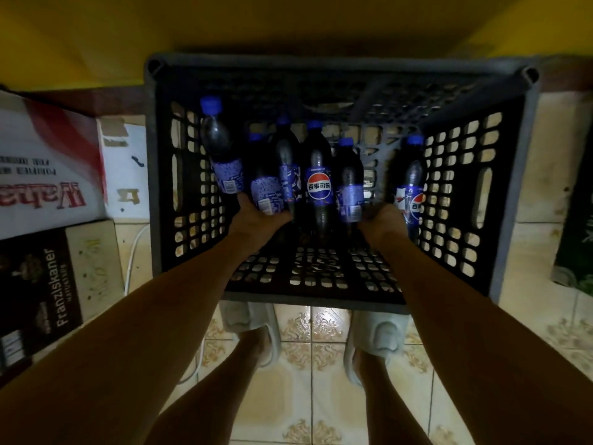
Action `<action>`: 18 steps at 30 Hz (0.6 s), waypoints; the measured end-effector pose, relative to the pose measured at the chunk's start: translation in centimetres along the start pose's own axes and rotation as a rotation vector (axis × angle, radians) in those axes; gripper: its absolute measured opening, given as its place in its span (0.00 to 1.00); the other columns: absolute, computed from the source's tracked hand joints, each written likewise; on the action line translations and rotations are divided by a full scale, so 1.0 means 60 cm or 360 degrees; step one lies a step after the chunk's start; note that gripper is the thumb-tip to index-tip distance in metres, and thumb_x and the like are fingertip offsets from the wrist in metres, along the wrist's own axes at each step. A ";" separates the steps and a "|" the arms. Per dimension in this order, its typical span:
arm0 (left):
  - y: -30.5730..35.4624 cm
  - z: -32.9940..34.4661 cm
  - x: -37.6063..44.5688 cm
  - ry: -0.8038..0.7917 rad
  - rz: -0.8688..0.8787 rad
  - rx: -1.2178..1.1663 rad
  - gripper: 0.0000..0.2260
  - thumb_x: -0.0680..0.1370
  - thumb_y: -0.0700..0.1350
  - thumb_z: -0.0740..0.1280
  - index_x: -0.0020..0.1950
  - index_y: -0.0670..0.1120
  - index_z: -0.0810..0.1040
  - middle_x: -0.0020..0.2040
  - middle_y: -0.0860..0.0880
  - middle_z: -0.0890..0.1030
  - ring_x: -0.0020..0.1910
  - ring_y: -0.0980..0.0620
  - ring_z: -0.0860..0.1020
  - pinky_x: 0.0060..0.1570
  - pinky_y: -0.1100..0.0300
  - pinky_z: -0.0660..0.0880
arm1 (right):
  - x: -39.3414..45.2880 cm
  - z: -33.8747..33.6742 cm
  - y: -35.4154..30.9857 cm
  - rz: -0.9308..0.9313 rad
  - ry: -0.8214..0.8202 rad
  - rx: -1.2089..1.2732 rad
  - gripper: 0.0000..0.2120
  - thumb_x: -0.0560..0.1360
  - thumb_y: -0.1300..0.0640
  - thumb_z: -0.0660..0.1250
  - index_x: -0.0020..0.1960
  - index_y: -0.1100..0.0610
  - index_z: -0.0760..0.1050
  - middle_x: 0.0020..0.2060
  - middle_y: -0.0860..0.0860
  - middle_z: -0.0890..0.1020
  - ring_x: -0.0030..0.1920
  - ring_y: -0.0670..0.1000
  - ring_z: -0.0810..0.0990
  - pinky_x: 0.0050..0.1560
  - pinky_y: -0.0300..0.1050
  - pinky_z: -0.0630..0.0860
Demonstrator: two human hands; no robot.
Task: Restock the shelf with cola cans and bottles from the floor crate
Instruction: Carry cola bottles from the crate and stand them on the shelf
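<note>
on patterned beige floor tiles (321, 326) against a yellow wall (288, 20), both hands reach into the black crate (500, 175), left hand (256, 220) and right hand (383, 223) each gripping cola bottles (317, 184), cartons (48, 162) stacked alongside.

The dark grey perforated plastic crate (324, 175) looks matt, its lattice walls moulded and hard. Inside it, the dark clear-plastic cola bottles (317, 181) are glossy, with smooth blue plastic caps and shiny printed film labels. Under the crate, the beige patterned ceramic floor tiles (308, 335) are glazed and reflective. Left of the crate, the white and red cardboard box (48, 168) looks matt, and the black cardboard box (38, 284) below it has a slight sheen.
</note>
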State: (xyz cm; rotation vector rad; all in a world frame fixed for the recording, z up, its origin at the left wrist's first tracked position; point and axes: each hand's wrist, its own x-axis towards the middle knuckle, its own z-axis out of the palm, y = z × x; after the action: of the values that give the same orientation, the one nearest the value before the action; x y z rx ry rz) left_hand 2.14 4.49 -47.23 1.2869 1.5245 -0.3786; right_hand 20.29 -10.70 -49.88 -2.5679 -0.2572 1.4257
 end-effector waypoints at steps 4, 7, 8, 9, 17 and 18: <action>0.022 -0.011 -0.020 -0.0047 -0.0191 -0.0300 0.51 0.56 0.64 0.75 0.75 0.50 0.62 0.66 0.47 0.77 0.61 0.44 0.78 0.62 0.44 0.76 | -0.014 -0.004 -0.002 -0.0029 -0.0225 0.0253 0.27 0.72 0.57 0.76 0.67 0.60 0.70 0.59 0.55 0.81 0.59 0.56 0.79 0.59 0.47 0.75; 0.021 -0.014 -0.012 -0.0207 -0.0265 -0.0412 0.29 0.71 0.53 0.75 0.69 0.48 0.72 0.59 0.45 0.82 0.54 0.45 0.82 0.49 0.49 0.81 | 0.002 0.024 -0.006 0.0069 -0.0258 0.0468 0.46 0.69 0.50 0.79 0.76 0.62 0.56 0.71 0.59 0.72 0.69 0.59 0.73 0.68 0.52 0.71; 0.015 -0.013 -0.006 -0.0240 -0.0261 -0.0437 0.24 0.73 0.50 0.74 0.67 0.47 0.74 0.57 0.45 0.83 0.53 0.46 0.82 0.45 0.52 0.81 | 0.007 0.037 -0.006 0.0078 -0.0216 0.0493 0.56 0.65 0.42 0.80 0.78 0.62 0.51 0.74 0.60 0.68 0.72 0.60 0.69 0.71 0.55 0.69; 0.008 -0.012 -0.002 -0.0255 -0.0251 -0.0468 0.22 0.74 0.47 0.74 0.66 0.47 0.75 0.57 0.45 0.83 0.53 0.46 0.82 0.45 0.54 0.80 | 0.024 0.058 0.004 0.0063 -0.0163 0.0528 0.65 0.59 0.34 0.80 0.79 0.61 0.48 0.75 0.60 0.66 0.74 0.61 0.67 0.72 0.58 0.68; -0.018 -0.018 0.007 -0.0453 -0.0228 -0.0762 0.21 0.71 0.44 0.71 0.65 0.48 0.76 0.54 0.45 0.84 0.53 0.46 0.83 0.45 0.52 0.81 | 0.044 0.038 0.008 0.0061 -0.0081 0.0523 0.33 0.66 0.54 0.82 0.66 0.60 0.73 0.59 0.56 0.82 0.59 0.57 0.81 0.59 0.53 0.78; -0.009 -0.024 -0.004 -0.0502 -0.0259 -0.0780 0.14 0.75 0.43 0.68 0.60 0.47 0.78 0.50 0.45 0.85 0.49 0.47 0.83 0.42 0.54 0.81 | 0.034 0.028 0.006 0.0050 -0.0129 0.0616 0.29 0.68 0.55 0.81 0.65 0.60 0.76 0.57 0.56 0.83 0.56 0.57 0.82 0.57 0.53 0.80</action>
State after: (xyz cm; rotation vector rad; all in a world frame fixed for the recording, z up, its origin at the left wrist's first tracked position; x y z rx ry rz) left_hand 0.92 5.28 -46.66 0.6879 1.3450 -0.2722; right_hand 19.93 -10.40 -52.49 -2.2144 0.0463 1.4294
